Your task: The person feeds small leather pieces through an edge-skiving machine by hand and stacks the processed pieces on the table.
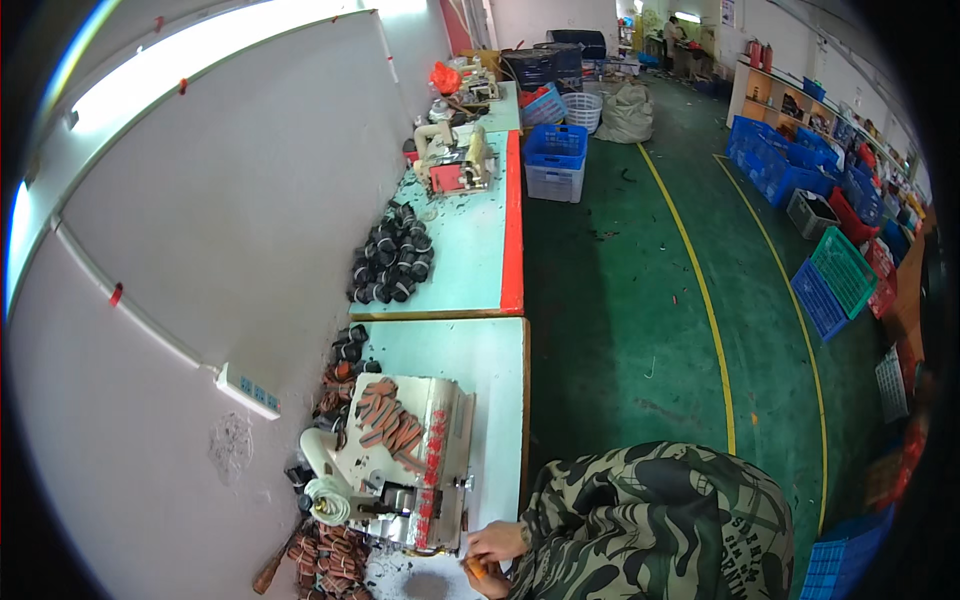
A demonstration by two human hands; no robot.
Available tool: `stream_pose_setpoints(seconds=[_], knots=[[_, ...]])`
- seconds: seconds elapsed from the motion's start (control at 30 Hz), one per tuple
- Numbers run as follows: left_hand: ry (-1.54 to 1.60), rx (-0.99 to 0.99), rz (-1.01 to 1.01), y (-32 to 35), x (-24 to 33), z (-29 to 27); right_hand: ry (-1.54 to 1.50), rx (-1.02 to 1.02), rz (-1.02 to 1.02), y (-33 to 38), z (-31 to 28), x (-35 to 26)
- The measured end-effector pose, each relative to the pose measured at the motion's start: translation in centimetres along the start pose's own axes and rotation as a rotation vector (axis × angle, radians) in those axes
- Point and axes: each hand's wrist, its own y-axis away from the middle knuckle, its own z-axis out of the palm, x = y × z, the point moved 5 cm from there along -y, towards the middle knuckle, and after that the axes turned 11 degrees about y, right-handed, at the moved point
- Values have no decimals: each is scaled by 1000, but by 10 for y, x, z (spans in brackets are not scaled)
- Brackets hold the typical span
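Observation:
Both hands come together at the lower edge, by the front right corner of a cream-coloured machine. My right hand, the upper one, is closed, with its fingertips at a small orange piece. My left hand is just below, partly cut off by the picture's edge, with its fingers closed on the same piece. What kind of thing the piece is cannot be made out. On the machine's top lie brown-grey striped strap bundles. More striped bundles are heaped left of the machine's lower end. My sleeves are camouflage cloth.
A wooden-handled tool lies by the wall. Black tied bundles and another machine stand on the farther table. Blue and white crates are on the green floor. Crates and shelves line the right; a person stands far back.

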Motion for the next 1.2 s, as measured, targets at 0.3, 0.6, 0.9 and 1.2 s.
stream_pose_setpoints(seconds=[0.3,0.6,0.9,1.2], knots=[[-324,-452,115,-75,83,173,-115,-112,-215,-21,-134,30],[-869,-114,326,-53,147,98,-481,-176,-127,-95,-104,48],[-978,-42,377,-112,154,-43,-152,31,-145,-150,-5,-29],[289,-250,-524,-136,97,-76,-751,-270,359,-181,29,12]])
